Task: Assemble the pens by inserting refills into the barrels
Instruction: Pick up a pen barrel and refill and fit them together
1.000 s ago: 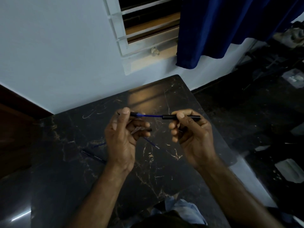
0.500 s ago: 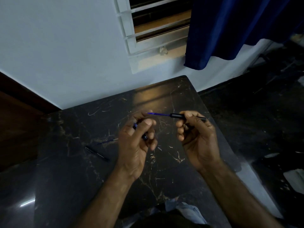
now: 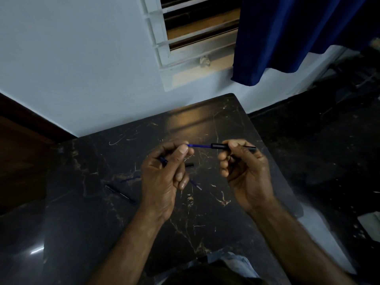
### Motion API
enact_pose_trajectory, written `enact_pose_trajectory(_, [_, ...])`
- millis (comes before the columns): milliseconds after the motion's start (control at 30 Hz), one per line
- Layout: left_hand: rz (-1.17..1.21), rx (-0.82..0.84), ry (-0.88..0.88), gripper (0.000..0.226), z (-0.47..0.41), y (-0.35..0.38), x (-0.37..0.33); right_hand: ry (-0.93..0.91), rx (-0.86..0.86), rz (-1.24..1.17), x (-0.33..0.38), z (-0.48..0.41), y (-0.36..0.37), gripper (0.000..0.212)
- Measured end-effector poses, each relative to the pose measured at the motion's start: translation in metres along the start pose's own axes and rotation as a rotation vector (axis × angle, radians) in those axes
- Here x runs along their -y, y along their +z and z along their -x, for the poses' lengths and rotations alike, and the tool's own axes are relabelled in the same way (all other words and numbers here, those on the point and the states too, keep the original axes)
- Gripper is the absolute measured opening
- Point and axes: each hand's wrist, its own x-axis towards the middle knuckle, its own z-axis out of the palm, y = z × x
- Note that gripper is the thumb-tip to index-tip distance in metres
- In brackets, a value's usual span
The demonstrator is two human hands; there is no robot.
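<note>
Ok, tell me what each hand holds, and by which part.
Right hand grips the black tubular pen barrel at its middle. Left hand pinches the thin blue refill by its free end, also clutching other pen parts.

Left hand pinches the blue refill, its other end seemingly only partly inside the black barrel, gripped by the right hand.

Loose barrel and 2 refills litter the table.
</note>
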Motion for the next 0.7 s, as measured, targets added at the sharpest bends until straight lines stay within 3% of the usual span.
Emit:
enact_pose_trajectory(400, [-0.082,-0.003,0.014,0.004,-0.017,-0.006,0.001,0.024,-0.016,0.003,0.001,-0.016,0.0,0.012])
enact_pose_trajectory(600, [0.011,0.037,-0.153,0.035,-0.023,-0.012,0.009,0.017,-0.028,-0.012,0.001,-0.022,0.002,0.014])
enact_pose_trajectory(700, [-0.247,-0.034,-0.154,0.038,-0.03,-0.032,0.033,0.013,-0.028,-0.014,0.002,-0.023,0.002,0.013])
